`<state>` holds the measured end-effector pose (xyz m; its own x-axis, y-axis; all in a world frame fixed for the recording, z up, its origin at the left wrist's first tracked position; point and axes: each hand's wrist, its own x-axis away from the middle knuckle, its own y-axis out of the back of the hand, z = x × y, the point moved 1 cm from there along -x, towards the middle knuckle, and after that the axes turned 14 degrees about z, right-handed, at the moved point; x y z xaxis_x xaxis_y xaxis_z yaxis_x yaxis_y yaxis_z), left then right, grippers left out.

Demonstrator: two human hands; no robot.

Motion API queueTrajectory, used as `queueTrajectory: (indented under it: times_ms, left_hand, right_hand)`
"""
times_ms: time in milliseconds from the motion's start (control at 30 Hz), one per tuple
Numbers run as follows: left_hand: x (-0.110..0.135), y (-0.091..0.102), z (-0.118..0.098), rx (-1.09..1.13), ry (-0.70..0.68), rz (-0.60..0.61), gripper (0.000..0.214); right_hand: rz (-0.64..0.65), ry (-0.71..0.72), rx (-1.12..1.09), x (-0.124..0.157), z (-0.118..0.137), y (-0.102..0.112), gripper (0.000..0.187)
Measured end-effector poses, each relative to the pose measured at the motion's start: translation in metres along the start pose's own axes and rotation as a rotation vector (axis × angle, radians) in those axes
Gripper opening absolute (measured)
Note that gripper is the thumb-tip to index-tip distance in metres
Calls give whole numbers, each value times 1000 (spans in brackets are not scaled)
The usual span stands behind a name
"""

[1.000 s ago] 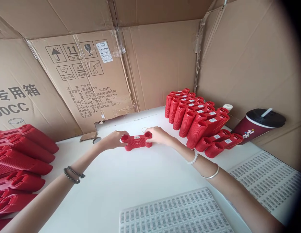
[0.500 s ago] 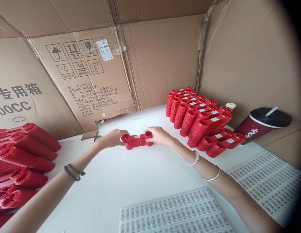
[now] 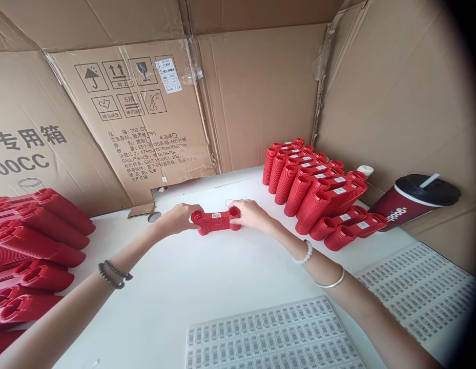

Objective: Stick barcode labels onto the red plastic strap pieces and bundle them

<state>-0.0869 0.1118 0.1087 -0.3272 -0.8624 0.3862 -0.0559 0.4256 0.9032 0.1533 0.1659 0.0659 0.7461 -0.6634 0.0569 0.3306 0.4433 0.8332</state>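
A red plastic part with two ribbed tubes joined by a flat bridge [image 3: 214,223] is held between my hands over the white table. It carries a small white barcode label [image 3: 216,216] on its top face. My left hand [image 3: 183,217] is closed around its left tube. On the opposite end, my right hand [image 3: 248,214] grips the right tube, fingers at its rim. Rows of like red parts with labels [image 3: 314,184] stand at the right, some upright, two nearer ones tilted. At the far left lies a pile of like red parts [image 3: 41,241].
A sheet of barcode labels [image 3: 268,335] lies on the white table [image 3: 145,307] near me; more label sheets [image 3: 422,292] are at the right. A dark red cup with black lid and straw [image 3: 399,205] leans behind them. Cardboard walls [image 3: 256,102] enclose the back.
The camera view has shifted slightly. Both hands keep their hold on the red part, which has hardly moved.
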Motion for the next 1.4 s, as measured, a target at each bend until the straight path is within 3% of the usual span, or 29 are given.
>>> queueTrajectory:
  times_ms: [200, 400, 700, 833, 933, 1067, 1233, 1333, 1400]
  left_hand:
    - [5, -1, -3, -12, -14, -63, 30]
    - [3, -1, 1, 30, -77, -50, 29]
    - [-7, -4, 7, 47, -56, -17, 31]
    - [-9, -3, 9, 43, -53, 9, 34]
    - [-11, -3, 12, 48, -60, 29, 37]
    - [-12, -4, 13, 79, -37, 30, 50]
    - [-3, 4, 13, 200, -40, 1, 65]
    - [4, 24, 13, 309, -84, -103, 54]
    - [7, 42, 11, 420, -133, -261, 47]
  right_hand:
    - [-5, 11, -10, 0, 0, 0, 20]
    - [1, 18, -14, 1, 0, -1, 21]
    - [1, -8, 30, 0, 0, -2, 20]
    - [41, 13, 8, -4, -5, 5, 37]
    - [14, -9, -49, -19, -16, 15, 49]
    - [-17, -167, 26, -53, -34, 17, 27]
    - [62, -268, 188, -86, -40, -5, 17]
    - [88, -292, 280, -97, -39, -13, 25]
    - [98, -295, 311, -103, -38, -15, 27]
